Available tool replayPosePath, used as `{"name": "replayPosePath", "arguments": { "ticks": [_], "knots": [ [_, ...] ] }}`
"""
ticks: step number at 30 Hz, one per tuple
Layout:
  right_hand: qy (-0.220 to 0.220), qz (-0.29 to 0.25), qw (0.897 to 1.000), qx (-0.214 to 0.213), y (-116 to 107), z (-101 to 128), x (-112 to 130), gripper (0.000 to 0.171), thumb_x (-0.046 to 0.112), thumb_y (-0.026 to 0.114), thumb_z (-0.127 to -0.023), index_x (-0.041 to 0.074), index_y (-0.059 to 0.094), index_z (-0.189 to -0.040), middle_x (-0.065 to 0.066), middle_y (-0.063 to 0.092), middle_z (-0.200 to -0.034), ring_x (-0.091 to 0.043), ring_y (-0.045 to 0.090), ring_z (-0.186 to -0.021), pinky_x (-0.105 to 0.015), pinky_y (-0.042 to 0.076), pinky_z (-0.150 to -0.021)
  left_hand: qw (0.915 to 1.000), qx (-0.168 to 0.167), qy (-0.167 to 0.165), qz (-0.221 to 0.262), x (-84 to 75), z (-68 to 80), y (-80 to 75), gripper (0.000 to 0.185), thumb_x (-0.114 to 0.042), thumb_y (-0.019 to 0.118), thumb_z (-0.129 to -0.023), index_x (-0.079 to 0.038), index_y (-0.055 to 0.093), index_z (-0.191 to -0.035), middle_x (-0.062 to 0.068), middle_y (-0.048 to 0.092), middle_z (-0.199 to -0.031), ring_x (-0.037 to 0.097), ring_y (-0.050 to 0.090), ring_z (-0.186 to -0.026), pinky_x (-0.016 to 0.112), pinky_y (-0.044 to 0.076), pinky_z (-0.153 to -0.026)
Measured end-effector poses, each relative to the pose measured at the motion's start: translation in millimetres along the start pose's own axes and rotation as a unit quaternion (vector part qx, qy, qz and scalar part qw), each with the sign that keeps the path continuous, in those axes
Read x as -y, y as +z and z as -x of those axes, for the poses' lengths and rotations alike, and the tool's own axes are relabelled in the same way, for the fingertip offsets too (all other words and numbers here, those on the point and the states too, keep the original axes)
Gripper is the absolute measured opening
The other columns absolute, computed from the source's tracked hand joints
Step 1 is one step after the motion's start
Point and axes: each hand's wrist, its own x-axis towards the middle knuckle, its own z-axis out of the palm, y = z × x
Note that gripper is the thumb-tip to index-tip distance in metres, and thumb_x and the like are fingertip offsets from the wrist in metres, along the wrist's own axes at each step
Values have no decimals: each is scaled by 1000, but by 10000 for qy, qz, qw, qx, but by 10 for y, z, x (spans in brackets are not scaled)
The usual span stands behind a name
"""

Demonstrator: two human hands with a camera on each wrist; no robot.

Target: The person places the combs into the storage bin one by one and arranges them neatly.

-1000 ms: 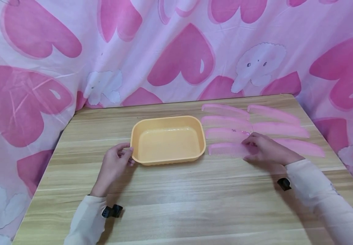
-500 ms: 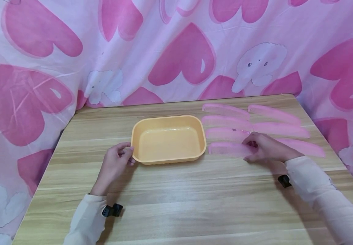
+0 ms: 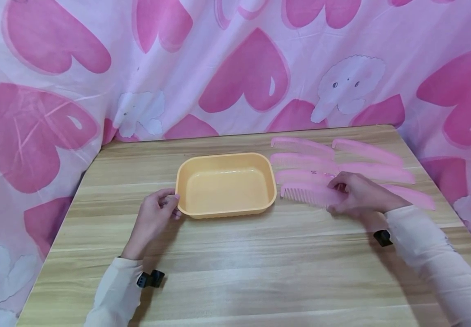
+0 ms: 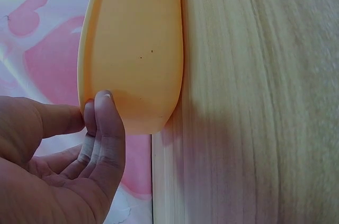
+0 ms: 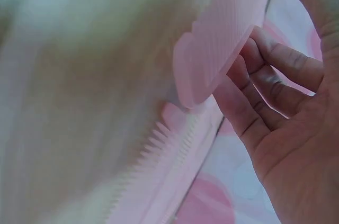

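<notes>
My right hand (image 3: 359, 194) pinches the right part of a pink comb (image 3: 306, 193), the front one of the left column. The comb's toothed left end is raised and overlaps the comb behind it in the head view. In the right wrist view, thumb and fingertips hold the comb (image 5: 220, 49) by its edges, close over another pink comb (image 5: 153, 181). A yellow plastic tray (image 3: 227, 188) stands on the table left of the combs, with nothing inside. My left hand (image 3: 153, 220) pinches the tray's left rim between thumb and fingers.
Several more pink combs lie in two columns at the table's back right, among them a back-left comb (image 3: 302, 145) and a middle-right comb (image 3: 376, 172). The wooden table (image 3: 235, 272) meets a pink heart-print curtain (image 3: 243, 68) at its back and sides.
The front left comb now has its left end lifted and turned off the table, with my right hand gripping it. The left hand and tray stay in place.
</notes>
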Motion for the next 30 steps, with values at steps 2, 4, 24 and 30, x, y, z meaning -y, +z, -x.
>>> {"name": "replayPosePath", "arguments": {
  "ticks": [2,4,24,30],
  "knots": [
    [-146,26,9998,-130,-49,-2,4,46,16,95,-64,-1,71,-99,-2,64,-89,-17,57,-80,-30,54,-68,10000,1,-29,-19,-1,-3,-4,37,-11,54,-105,13,53,-134,18,68,-91,13,66,-69,27,62,-65],
    [-260,85,9994,-200,-101,-9,9,44,13,94,-64,-1,71,-99,-1,64,-87,-17,57,-79,-29,53,-67,10000,13,-8,8,-4,0,-7,37,-11,54,-105,14,53,-133,18,68,-90,13,66,-68,27,62,-65],
    [-126,313,9994,67,-476,-335,382,34,17,90,-69,9,74,-99,1,62,-93,-14,60,-88,-37,56,-79,10000,81,41,4,-13,4,-14,38,-11,55,-105,14,53,-134,17,68,-90,15,66,-69,26,61,-64],
    [-136,389,9991,114,-490,-558,579,41,21,91,-71,4,74,-104,-1,68,-94,-16,61,-87,-39,55,-80,9999,100,78,38,-10,2,-14,39,-11,56,-105,15,52,-134,17,68,-89,15,66,-69,26,61,-64]
  ]
}}
